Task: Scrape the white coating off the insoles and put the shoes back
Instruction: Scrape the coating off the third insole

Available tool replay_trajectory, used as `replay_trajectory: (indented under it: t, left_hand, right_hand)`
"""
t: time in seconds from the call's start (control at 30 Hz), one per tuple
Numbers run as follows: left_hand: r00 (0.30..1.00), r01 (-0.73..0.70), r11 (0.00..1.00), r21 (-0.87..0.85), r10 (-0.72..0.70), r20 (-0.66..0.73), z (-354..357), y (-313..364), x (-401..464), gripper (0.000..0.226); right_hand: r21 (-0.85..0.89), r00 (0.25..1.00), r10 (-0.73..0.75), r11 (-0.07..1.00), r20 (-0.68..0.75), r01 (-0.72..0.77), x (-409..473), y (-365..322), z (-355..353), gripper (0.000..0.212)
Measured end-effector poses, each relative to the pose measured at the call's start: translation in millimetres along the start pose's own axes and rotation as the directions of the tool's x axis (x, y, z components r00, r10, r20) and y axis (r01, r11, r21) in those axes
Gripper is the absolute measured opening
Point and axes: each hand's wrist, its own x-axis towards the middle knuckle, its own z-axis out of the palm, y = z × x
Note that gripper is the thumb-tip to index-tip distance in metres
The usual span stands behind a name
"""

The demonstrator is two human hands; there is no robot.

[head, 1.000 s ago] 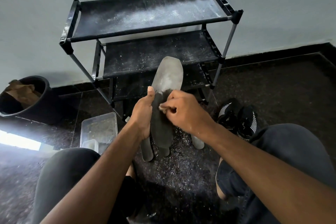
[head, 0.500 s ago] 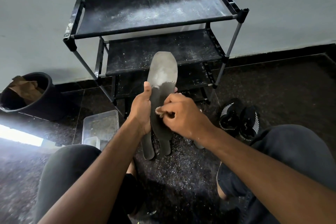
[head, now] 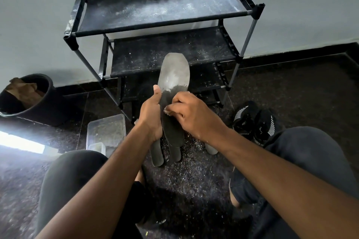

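Observation:
My left hand (head: 150,116) grips a dark insole (head: 173,75) by its left edge and holds it upright in front of the shoe rack (head: 155,8). White coating covers the insole's upper part; the lower part is bare and dark. My right hand (head: 194,116) has its fingers curled round the insole's right edge, and its whitish thumb tip presses on the bare face just below the coating. Other insoles (head: 157,154) lie on the floor under my hands. A pair of black shoes (head: 252,120) with white stripes stands to the right.
The three-tier black rack against the wall is dusted with white powder. A clear plastic container (head: 106,132) sits on the floor at left, and a black bucket (head: 38,106) with brown material stands further left. Scraped flakes litter the dark floor (head: 194,176) between my knees.
The insole and both hands have shifted slightly left in view. My right thumb stays on the bare part, rubbing near the coating's edge.

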Motion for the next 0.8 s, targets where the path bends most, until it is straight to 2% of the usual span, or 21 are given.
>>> replay_trajectory:
  t: [0.1, 0.2, 0.33, 0.4, 0.53, 0.63, 0.73, 0.8]
  left_hand:
    - [1.0, -0.001, 0.999, 0.041, 0.001, -0.011, 4, -2, -2, 0.065]
    - [0.999, -0.035, 0.999, 0.033, 0.036, -0.031, 2, 1, 0, 0.065]
    - [0.999, -0.04, 0.997, -0.063, 0.041, 0.011, -5, 8, 3, 0.078]
    - [0.999, -0.026, 0.991, -0.13, 0.03, 0.033, -9, 11, 4, 0.081]
    - [0.997, -0.008, 0.994, -0.111, 0.015, 0.071, -6, 10, 4, 0.08]
    - [0.995, 0.022, 0.996, -0.085, -0.014, 0.096, 3, 2, 2, 0.075]
    - [0.994, 0.012, 0.999, -0.051, -0.007, 0.111, 3, 1, 3, 0.074]
    - [0.995, -0.007, 0.999, -0.05, 0.011, 0.096, -2, 6, 6, 0.077]
  right_hand:
    - [-0.049, 0.997, 0.045, 0.998, -0.066, -0.049, 5, 1, -4, 0.013]
    - [0.001, 0.993, 0.111, 0.994, -0.027, -0.112, 6, -1, -1, 0.014]
    - [0.109, 0.997, 0.044, 0.993, 0.069, -0.052, 0, -10, 3, 0.01]
    - [0.125, 0.998, 0.013, 0.992, 0.065, -0.021, -2, -13, 3, 0.01]
    - [-0.047, 0.999, 0.001, 0.999, -0.032, -0.003, 1, -11, 2, 0.012]
    - [-0.136, 0.994, 0.045, 0.989, -0.104, -0.059, 5, -4, -2, 0.012]
    - [-0.059, 0.98, 0.149, 0.986, -0.133, -0.158, 6, -4, -3, 0.013]
    - [0.012, 0.984, 0.15, 0.989, -0.097, -0.15, 5, -8, 0, 0.013]
